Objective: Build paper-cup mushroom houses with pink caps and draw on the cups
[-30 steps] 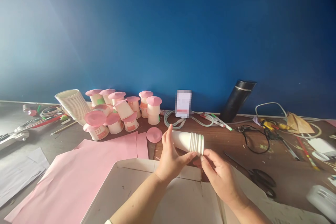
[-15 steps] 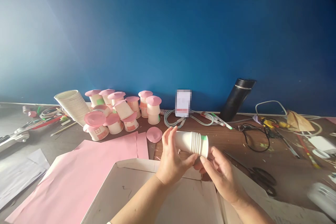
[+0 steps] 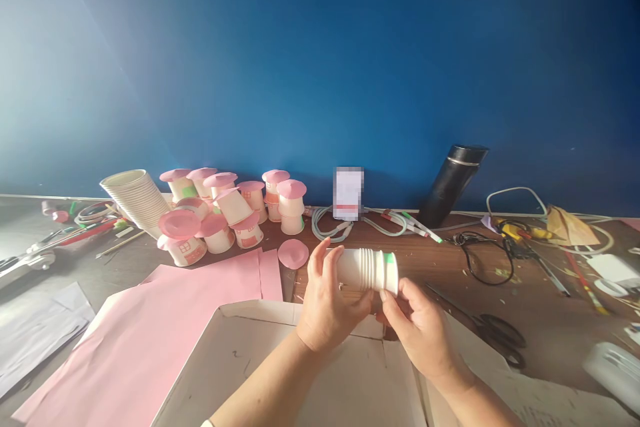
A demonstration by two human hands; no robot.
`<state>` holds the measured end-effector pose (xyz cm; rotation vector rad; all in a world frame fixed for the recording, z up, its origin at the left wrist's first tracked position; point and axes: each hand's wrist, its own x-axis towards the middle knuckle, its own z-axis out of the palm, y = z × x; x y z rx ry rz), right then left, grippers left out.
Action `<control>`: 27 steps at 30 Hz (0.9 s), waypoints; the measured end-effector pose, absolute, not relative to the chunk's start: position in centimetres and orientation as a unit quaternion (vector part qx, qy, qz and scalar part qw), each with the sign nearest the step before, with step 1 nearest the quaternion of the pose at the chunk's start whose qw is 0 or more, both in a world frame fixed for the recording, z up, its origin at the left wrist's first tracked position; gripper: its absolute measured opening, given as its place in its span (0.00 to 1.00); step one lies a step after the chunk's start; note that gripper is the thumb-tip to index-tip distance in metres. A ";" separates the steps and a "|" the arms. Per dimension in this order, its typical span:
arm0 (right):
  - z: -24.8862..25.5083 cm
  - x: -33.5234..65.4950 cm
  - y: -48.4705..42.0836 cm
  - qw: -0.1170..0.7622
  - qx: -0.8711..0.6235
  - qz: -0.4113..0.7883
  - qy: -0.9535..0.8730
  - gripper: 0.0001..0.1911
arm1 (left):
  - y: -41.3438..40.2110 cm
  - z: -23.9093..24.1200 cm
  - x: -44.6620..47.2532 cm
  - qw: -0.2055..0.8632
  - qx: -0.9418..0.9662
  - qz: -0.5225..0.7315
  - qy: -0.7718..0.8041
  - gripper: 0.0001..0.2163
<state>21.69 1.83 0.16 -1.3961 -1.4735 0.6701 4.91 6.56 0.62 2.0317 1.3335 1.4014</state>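
Observation:
A short stack of nested white paper cups (image 3: 351,267) lies sideways in front of me, mouths toward the right. My left hand (image 3: 327,303) is closed around the stack from the left. At its right end, the outermost paper cup (image 3: 389,275) carries a green mark and sits a little apart from the other rims. My right hand (image 3: 420,327) pinches the lower edge of that end cup between thumb and fingers; some fingertips are hidden behind it. Below the hands is an opened white cardboard sheet (image 3: 280,367). A pink paper disc (image 3: 293,254) lies left of my left hand.
Pink-roofed cup houses (image 3: 216,233) crowd the back left beside a tall leaning cup stack (image 3: 135,200). Pink paper (image 3: 150,340) covers the left front. A black bottle (image 3: 453,183), markers (image 3: 423,227), cables (image 3: 333,223) and scissors (image 3: 500,333) lie around the back and right.
The green-marked end cup has shifted slightly right, widening the space between it and the other rims. Both hands keep their grip, and the camera view has moved a little.

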 end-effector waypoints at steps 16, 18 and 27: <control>0.7 23.2 1.8 0.522 -0.582 0.107 -0.615 0.13 | 7.7 0.4 3.4 0.236 0.640 0.531 0.503 0.30; 0.5 23.1 1.8 0.519 -0.564 0.069 -0.639 0.11 | 7.7 0.5 3.3 0.240 0.641 0.541 0.490 0.30; 0.5 22.9 1.6 0.481 -0.534 -0.022 -0.695 0.08 | 7.2 0.5 3.2 0.262 0.679 0.534 0.431 0.33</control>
